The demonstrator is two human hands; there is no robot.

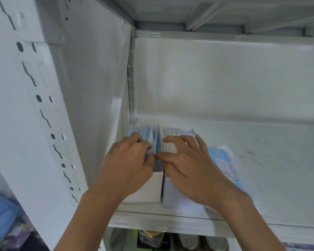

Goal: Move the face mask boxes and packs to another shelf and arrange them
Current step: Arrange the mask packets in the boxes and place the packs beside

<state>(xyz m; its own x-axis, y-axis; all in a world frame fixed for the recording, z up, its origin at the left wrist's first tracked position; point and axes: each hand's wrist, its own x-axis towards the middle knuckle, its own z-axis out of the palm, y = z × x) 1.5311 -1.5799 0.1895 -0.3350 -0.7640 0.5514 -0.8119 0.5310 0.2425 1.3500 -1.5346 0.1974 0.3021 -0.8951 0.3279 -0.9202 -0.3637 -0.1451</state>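
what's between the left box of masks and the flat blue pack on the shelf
In the head view, a second open box stands between the left box and the flat blue pack, touching the left box. The right hand rests on it.

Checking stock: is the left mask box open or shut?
Open. The left box has no lid on top, and blue masks stand exposed inside it, under the left hand.

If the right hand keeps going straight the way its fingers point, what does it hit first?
Probably the masks standing in the right box, already under the right hand; past them, the shelf's back wall. Depth is uncertain.
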